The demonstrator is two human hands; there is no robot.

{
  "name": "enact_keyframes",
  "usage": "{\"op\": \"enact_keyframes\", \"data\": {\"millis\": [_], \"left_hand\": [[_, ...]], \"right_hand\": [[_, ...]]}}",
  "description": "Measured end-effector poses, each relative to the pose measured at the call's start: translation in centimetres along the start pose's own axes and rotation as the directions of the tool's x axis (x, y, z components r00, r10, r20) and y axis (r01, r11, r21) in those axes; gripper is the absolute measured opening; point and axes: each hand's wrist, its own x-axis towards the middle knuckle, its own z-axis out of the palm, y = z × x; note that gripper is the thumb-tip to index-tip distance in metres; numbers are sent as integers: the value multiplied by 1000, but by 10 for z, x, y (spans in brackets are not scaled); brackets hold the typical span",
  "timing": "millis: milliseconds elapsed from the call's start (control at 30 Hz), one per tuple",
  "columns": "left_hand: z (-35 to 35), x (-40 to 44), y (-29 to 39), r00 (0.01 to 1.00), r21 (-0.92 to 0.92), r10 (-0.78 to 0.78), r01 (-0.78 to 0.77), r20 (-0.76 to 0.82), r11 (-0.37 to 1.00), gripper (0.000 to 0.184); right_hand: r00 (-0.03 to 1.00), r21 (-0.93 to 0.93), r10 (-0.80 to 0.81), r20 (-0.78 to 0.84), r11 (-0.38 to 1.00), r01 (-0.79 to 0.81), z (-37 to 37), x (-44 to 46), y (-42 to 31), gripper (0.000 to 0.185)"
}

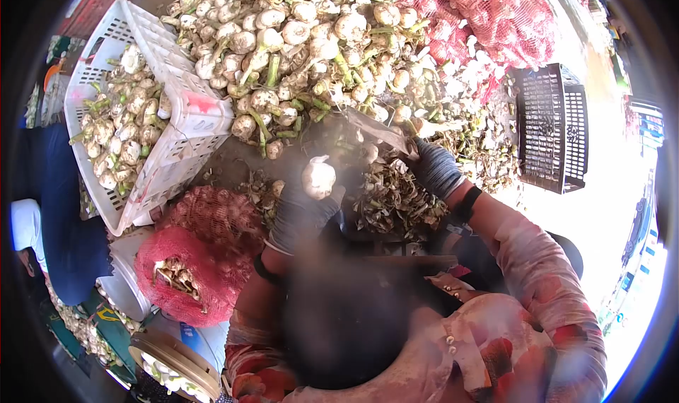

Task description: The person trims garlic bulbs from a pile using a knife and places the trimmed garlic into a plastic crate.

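My left hand (300,215), in a grey glove, is closed around a whitish garlic bulb (319,178) low in front of me. My right hand (435,170), gloved as well, grips a knife whose broad, dirty blade (378,131) points up and left toward the heap. The knife's handle is hidden inside that hand. Blade and held bulb are apart. Beyond both hands lies a large heap of garlic bulbs (297,32) with cut green stems. Dry trimmings (399,198) are piled between my hands, below the blade.
A tilted white crate (198,106) holding garlic bulbs stands left. Near it sits a red mesh bag (233,272). More filled red mesh bags (488,18) lie at the far right, and a black plastic crate (555,127) stands below them. A person's dark-clothed leg (67,212) is at the left edge.
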Motion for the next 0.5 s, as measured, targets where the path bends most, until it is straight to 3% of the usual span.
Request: {"op": "enact_keyframes", "data": {"millis": [33,67,100,133,167,233,267,300,333,367,400,433,500], "left_hand": [[6,-2,5,997,-9,-66,65,-33,998,55],[12,1,7,997,-168,-72,66,-31,984,60],[14,12,9,998,-173,-58,51,-31,984,60],[14,17,10,965,197,261,-251,-26,948,60],[13,19,13,844,524,529,-491,89,696,61],[8,22,30,777,509,622,-576,98,639,59],[8,22,23,967,124,249,-241,-58,963,56],[7,21,11,998,-95,26,-31,-49,995,56],[5,20,-2,980,-311,-198,177,-37,934,55],[-1,17,-25,971,-485,-219,239,98,841,55],[-10,16,-44,953,-631,-205,303,225,714,56],[-18,15,-44,927,-741,-158,369,342,561,58],[-26,11,-33,966,-511,-36,166,256,843,50]], "right_hand": [[992,269,-129,-12,955,128,5,-12,-6,45],[968,513,-239,-77,823,244,9,-22,-14,50],[960,817,-254,-118,525,239,13,-29,-39,50],[956,877,-293,-27,451,164,-6,-36,-63,45],[956,876,-293,-25,454,162,-4,-34,-70,45],[963,744,-247,109,663,86,-5,-21,-81,43],[960,711,-274,51,686,158,-5,-19,-84,41],[957,713,-285,53,682,164,-5,-17,-88,41],[921,610,-372,-117,705,362,-4,-18,-91,40],[843,468,-467,-267,702,537,-4,-20,-94,39],[932,549,-359,-44,771,323,-1,-25,-95,40],[925,545,-378,-44,767,339,0,-25,-97,40],[825,448,-526,-206,699,558,-1,-26,-102,43]]}}
